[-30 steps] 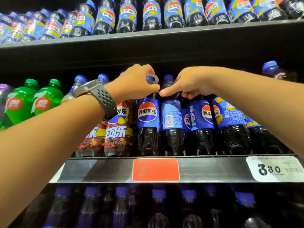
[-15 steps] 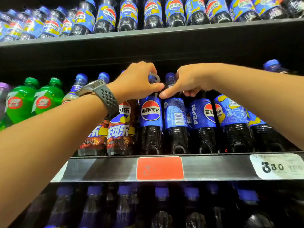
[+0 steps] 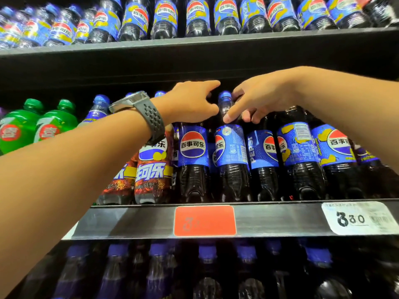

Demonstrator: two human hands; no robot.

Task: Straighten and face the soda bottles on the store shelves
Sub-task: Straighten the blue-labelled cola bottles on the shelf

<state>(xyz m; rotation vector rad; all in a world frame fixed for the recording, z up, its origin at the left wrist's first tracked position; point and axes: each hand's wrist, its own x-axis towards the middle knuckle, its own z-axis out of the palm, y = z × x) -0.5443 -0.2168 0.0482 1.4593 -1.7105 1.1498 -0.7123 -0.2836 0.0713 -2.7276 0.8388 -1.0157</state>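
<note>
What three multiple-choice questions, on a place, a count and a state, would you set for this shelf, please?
1. Where is the red tag? A. middle shelf's front edge B. a bottle cap C. top shelf
2. How many green bottles show? A. one B. two C. four
3. The bottle touched by the right hand's forefinger has its logo: A. facing front B. wholly hidden C. turned aside
1 A: it sits left of the white price label. 2 B: a pair stands at far left. 3 C: small print faces front, the logo cut off at the label's edge.
</note>
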